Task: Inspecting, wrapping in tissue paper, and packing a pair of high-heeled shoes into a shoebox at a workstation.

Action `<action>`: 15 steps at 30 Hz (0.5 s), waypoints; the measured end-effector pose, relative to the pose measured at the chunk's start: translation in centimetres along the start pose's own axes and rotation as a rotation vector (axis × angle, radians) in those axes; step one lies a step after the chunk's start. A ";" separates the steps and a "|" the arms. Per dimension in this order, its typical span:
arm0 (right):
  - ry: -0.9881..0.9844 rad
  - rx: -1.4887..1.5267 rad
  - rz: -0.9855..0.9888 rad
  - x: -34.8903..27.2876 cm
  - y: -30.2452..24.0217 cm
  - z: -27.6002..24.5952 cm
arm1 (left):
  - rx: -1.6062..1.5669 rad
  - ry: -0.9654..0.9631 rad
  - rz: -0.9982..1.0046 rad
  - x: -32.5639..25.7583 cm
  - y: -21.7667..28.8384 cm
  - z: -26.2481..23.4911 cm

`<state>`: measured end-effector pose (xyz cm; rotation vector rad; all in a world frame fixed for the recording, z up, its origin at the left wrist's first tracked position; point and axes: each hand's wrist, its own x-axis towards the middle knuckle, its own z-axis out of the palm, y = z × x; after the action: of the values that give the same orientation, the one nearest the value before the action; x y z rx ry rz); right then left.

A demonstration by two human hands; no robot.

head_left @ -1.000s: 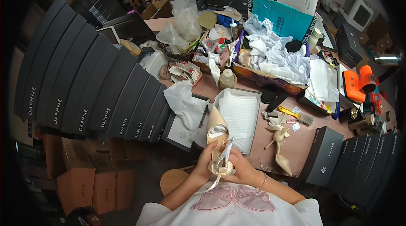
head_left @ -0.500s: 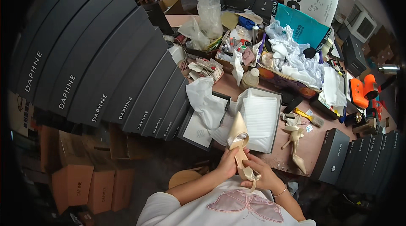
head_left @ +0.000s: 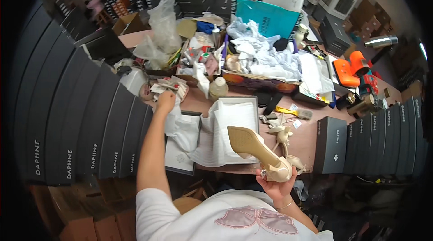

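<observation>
My right hand (head_left: 277, 186) grips a beige pointed-toe heeled shoe (head_left: 255, 147) by its heel end, with the sole turned up and the toe pointing left over the open shoe box. My left hand (head_left: 167, 100) is stretched far forward, fingers curled down at a small tray of cards and tags (head_left: 169, 85); what its fingertips pinch is hidden. Under the raised shoe, an open shoe box (head_left: 258, 119) lined with white padded sheet (head_left: 234, 121) lies on the table. A matching heeled shoe (head_left: 282, 135) lies just right of it, partly covered by the held one.
Stacked dark shoe boxes rise at left (head_left: 63, 119) and right (head_left: 383, 141). A box lid (head_left: 178, 157) with white tissue (head_left: 180, 126) lies below my left arm. Behind are a bottle (head_left: 218, 88), a carton of crumpled paper (head_left: 266, 56) and a yellow-handled brush (head_left: 295, 113).
My left hand has let go of the shoe and reached forward left to the small tray. My right hand has turned the shoe sole-up and moved right. The view has swung to the right.
</observation>
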<state>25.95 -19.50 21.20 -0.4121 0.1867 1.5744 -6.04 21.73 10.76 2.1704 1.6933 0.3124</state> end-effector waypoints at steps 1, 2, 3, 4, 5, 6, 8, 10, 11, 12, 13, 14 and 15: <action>-0.011 0.051 -0.030 0.0 -0.9 -0.7 | -0.085 0.105 0.174 -1.5 3.2 -2.4; -0.029 0.102 -0.043 0.3 -1.6 -1.5 | -0.158 0.093 0.241 -3.4 5.5 -4.5; -0.053 0.150 -0.052 0.4 -2.1 -1.9 | -0.231 0.085 0.305 -5.4 7.7 -7.1; -0.034 0.154 -0.079 0.5 -2.4 -1.9 | -0.244 0.026 0.258 -7.5 11.0 -10.0; -0.058 0.175 -0.097 0.4 -2.5 -2.1 | -0.250 -0.024 0.202 -9.6 14.0 -12.5; -0.083 0.192 -0.111 0.4 -2.6 -2.3 | -0.347 -0.074 0.201 -11.1 15.6 -13.8; -0.116 0.209 -0.117 0.2 -2.7 -2.2 | -0.536 -0.163 0.171 -13.6 16.8 -15.4; -0.118 0.212 -0.113 -0.1 -2.0 -2.1 | -0.268 -0.039 0.247 -14.4 15.9 -15.6; -0.117 0.214 -0.113 -0.3 -1.8 -2.1 | -0.134 0.020 0.282 -14.6 15.5 -15.4; -0.080 0.201 -0.091 -0.7 -1.4 -1.2 | 0.123 0.202 0.328 -14.7 14.2 -14.8; -0.120 0.106 -0.069 -1.1 -1.1 -1.2 | 0.241 0.238 0.323 -15.0 13.3 -14.6; -0.163 0.010 -0.047 -1.9 -1.1 -1.7 | 0.361 0.271 0.311 -15.7 12.9 -14.5; -0.207 -0.081 -0.036 -2.6 -1.2 -2.3 | 0.362 0.267 0.347 -16.4 13.7 -14.4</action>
<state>27.50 -22.71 20.19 -0.3112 -0.0431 1.5807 -3.73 5.18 30.41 2.8081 1.5961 0.4320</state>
